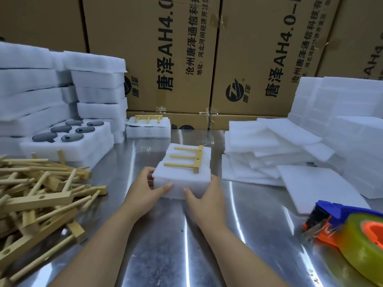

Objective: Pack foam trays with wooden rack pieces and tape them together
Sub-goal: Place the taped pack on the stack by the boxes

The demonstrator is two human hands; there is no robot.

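Note:
A white foam tray stack (182, 177) sits mid-table on the shiny metal surface, with a wooden rack piece (190, 158) of three pegs lying on its top. My left hand (145, 189) grips the stack's near-left corner, thumb along the front face. My right hand (204, 193) holds the near-right corner, fingers on the side. A pile of loose wooden rack pieces (41, 195) lies at the left. A tape dispenser (350, 230), blue and orange with a yellowish roll, lies at the right front.
A packed foam tray with a rack piece (148, 128) stands behind. A foam tray holding dark round lids (68, 137) and tall foam stacks (41, 90) fill the left. Flat foam sheets (279, 154) spread at the right. Cardboard boxes (186, 59) wall the back.

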